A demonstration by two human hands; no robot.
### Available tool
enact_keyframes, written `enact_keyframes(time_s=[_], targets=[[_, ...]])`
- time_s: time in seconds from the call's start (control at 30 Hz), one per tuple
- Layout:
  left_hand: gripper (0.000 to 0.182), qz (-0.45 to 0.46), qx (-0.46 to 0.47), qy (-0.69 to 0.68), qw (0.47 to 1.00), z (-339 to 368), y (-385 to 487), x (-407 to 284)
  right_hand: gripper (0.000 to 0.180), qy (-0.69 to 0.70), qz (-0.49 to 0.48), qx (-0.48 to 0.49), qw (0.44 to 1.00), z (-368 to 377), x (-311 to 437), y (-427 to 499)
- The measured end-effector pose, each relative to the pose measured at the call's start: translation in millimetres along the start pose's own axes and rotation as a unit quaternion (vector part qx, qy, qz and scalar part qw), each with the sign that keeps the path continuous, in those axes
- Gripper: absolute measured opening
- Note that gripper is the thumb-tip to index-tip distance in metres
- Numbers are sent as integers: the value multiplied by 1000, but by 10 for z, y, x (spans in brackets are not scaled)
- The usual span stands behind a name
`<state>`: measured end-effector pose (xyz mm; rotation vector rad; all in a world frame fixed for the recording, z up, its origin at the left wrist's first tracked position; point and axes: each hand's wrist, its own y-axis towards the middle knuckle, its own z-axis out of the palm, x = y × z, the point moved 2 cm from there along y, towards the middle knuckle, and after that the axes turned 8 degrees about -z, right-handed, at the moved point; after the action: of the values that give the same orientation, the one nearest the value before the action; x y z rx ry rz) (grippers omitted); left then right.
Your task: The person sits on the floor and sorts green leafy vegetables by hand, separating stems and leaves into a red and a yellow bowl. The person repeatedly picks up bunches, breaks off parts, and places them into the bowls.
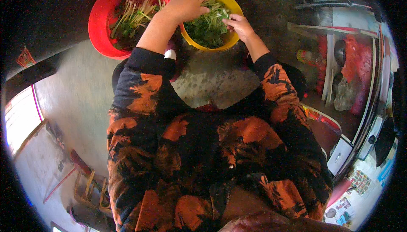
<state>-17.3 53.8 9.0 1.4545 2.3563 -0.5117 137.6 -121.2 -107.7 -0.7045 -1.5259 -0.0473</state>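
Note:
A yellow plastic basin (236, 3) on the floor holds leafy green herbs with pale stems (206, 30). My left hand (189, 5) reaches over its left rim with the fingers bent above the stems; whether it grips any cannot be told. At the right side of the same basin, my right hand (237, 25) pinches a green sprig (223, 16) between thumb and fingers. Beneath my left forearm and to the left stands a larger red plastic basin (100, 25). More long-stemmed greens (133, 17) lie in it, in what looks like water.
Concrete floor (216, 79) shows between my legs, with damp-looking spots. A low shelf frame (330, 28) with red and clear plastic bags (349, 57) stands at the right. Wooden furniture (89, 184) lies lower left, near a wall. A small red basket (26, 58) is at far left.

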Motion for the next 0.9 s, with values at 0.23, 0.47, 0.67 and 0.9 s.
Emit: enact_keyframes(time_s=[0.23,0.47,0.67,0.9], targets=[[38,-11,3,-373,928,294,131,-312,17,28,-121,23,992,-100,847,-412],[32,-85,44,-738,668,545,29,-780,28,-115,-235,-10,965,15,1201,-581],[22,-75,45,-807,584,438,31,-788,30,-76,-262,8,962,63,1345,-613],[20,-48,118,-865,485,356,36,-712,9,15,-283,-51,958,35,1381,-660]])
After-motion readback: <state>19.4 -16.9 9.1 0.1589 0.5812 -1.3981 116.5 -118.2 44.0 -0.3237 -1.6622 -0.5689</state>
